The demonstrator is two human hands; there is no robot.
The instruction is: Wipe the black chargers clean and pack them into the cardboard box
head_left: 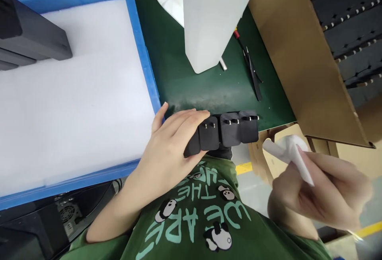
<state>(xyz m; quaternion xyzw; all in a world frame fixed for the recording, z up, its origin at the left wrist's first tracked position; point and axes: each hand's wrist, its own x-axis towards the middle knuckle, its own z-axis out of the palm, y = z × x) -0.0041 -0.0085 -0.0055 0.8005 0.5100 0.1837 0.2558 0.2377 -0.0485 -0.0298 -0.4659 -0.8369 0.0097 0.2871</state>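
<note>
Several black plug adapters [209,133] with metal prongs stand in a row at the front edge of the green mat. My left hand [171,146] is wrapped round the left end of this row. Off to the right, my right hand [322,188] pinches a crumpled white cloth or tissue [291,150], apart from the adapters. It is slightly blurred.
A blue tray [140,49] with white foam lining holds black blocks [38,29] at left. On the green mat [191,89] are a white translucent bottle [209,21] and black tweezers [253,75]. A cardboard box [307,61] with more black adapters [352,17] stands right.
</note>
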